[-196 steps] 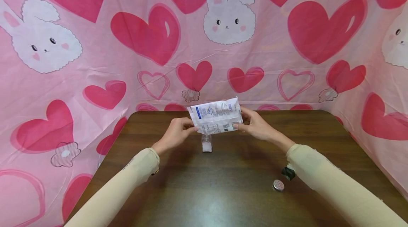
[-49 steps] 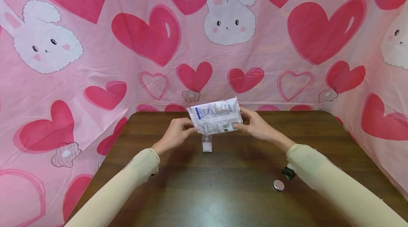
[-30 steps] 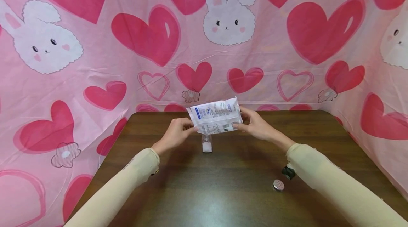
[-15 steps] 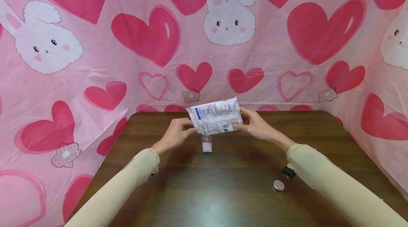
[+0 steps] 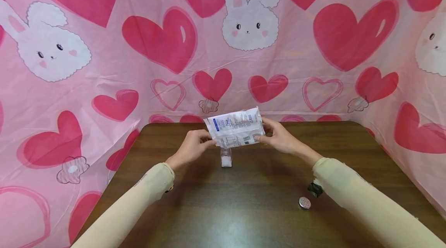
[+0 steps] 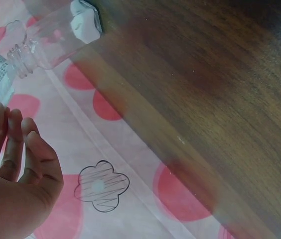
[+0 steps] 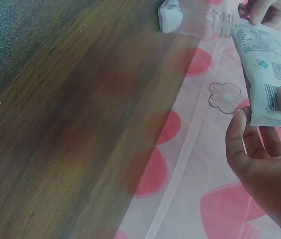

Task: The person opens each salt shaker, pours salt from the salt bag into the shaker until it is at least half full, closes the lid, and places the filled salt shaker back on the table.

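Observation:
A white printed packet (image 5: 237,128) is held tilted above an open-mouthed clear jar (image 5: 226,159), its lower left corner at the jar's mouth. White contents fill the lower part of the jar (image 6: 56,40). My left hand (image 5: 191,148) pinches the packet's left edge between thumb and fingers. At the other end my right hand (image 5: 280,137) grips the packet, thumb on the printed face (image 7: 265,74) and fingers behind. The packet hides the top of the jar in the head view. Whether anything is flowing out cannot be told.
A round metal lid with holes (image 5: 304,203) lies on the brown wooden table (image 5: 223,209), below the right forearm. Beside it, a dark object (image 5: 315,189) shows at the right sleeve. Pink cloth with hearts and rabbits (image 5: 285,54) hangs behind the table.

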A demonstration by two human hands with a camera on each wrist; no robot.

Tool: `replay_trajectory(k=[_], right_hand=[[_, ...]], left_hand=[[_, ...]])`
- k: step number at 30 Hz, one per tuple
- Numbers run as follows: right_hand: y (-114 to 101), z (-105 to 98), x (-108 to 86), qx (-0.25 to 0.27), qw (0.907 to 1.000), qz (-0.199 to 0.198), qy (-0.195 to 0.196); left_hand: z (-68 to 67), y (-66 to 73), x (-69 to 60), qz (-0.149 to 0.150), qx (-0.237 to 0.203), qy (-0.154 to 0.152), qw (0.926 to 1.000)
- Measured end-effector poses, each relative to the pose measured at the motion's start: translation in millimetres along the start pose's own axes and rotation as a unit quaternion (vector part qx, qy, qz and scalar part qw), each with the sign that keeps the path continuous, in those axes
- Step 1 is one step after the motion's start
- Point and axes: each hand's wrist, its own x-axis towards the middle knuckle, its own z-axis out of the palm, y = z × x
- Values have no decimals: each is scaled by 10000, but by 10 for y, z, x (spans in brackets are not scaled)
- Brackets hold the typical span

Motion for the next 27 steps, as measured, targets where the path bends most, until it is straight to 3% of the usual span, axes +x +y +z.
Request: replay_trajectory(k=[27], right_hand=[[-8,12,8,-3,10000,69,38]], left_hand=[[-15,17,-5,48,68,62,9999]])
